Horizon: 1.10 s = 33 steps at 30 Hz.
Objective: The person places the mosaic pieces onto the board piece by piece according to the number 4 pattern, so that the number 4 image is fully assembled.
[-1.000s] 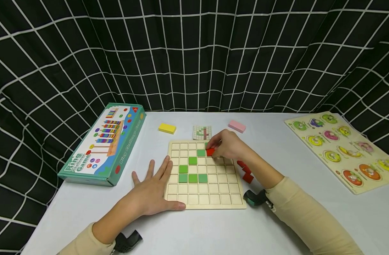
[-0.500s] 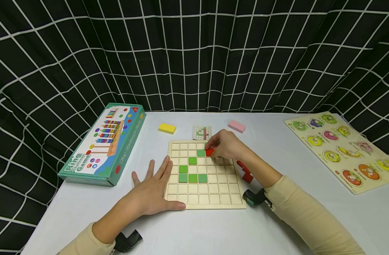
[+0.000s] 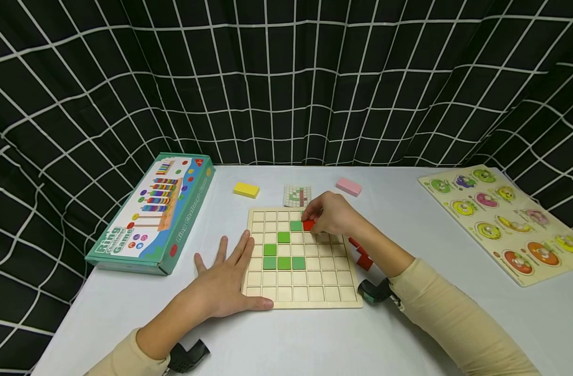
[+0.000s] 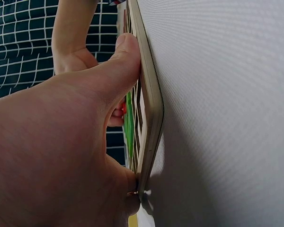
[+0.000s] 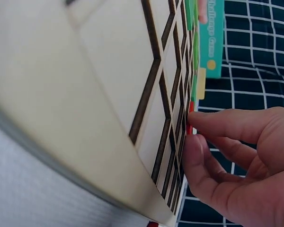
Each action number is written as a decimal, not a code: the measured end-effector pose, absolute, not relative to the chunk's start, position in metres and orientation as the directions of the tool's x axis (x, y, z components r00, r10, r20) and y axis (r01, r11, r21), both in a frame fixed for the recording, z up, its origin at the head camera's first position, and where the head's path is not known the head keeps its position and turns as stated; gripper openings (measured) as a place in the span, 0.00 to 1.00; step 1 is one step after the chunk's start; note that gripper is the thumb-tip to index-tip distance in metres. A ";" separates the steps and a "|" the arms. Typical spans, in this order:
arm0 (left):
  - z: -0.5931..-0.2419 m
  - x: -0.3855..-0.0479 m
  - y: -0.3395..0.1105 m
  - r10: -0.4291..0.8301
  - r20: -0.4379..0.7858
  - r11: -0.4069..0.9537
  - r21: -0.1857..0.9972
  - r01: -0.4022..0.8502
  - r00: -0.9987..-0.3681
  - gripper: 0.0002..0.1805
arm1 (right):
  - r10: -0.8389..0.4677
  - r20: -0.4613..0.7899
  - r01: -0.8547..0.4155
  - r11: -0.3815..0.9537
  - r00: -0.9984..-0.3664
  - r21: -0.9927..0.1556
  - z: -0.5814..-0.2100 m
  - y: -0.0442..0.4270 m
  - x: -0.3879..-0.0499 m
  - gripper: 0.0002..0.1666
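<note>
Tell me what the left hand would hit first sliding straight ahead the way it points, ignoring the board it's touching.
Probably the yellow block, which lies ahead of the left hand; its fingers fan out, so the exact line is uncertain.

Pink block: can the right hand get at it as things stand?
Likely yes: the pink block lies just past the right hand, nothing visible between, though that hand pinches a red tile.

Beige sleeves (image 3: 455,321); black wrist cameras (image 3: 186,358)
</note>
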<state>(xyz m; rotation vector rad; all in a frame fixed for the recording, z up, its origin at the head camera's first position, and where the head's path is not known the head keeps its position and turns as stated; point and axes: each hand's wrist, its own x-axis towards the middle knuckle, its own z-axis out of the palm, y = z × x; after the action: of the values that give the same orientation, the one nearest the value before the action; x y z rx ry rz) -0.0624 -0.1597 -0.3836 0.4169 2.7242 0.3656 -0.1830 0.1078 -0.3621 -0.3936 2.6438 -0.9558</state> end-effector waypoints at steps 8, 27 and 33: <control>-0.383 -0.061 -0.159 0.334 -0.304 0.921 0.309 0.239 -0.892 0.76 | -0.355 -0.167 -0.156 0.722 -0.920 -0.674 -0.362 0.112 -0.182 0.15; -0.384 -0.062 -0.160 0.334 -0.314 0.920 0.314 0.235 -0.889 0.75 | -0.326 -0.155 -0.132 0.708 -0.933 -0.694 -0.344 0.150 -0.172 0.12; -0.384 -0.062 -0.160 0.331 -0.314 0.921 0.314 0.232 -0.890 0.75 | -0.357 -0.150 -0.155 0.696 -0.922 -0.701 -0.343 0.167 -0.168 0.12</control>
<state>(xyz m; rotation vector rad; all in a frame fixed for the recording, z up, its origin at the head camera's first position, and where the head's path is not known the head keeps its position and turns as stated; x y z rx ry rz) -0.0623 -0.1604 -0.3839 0.4123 2.7152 0.3818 -0.1682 0.1667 -0.3432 -0.4071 2.6314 -1.0516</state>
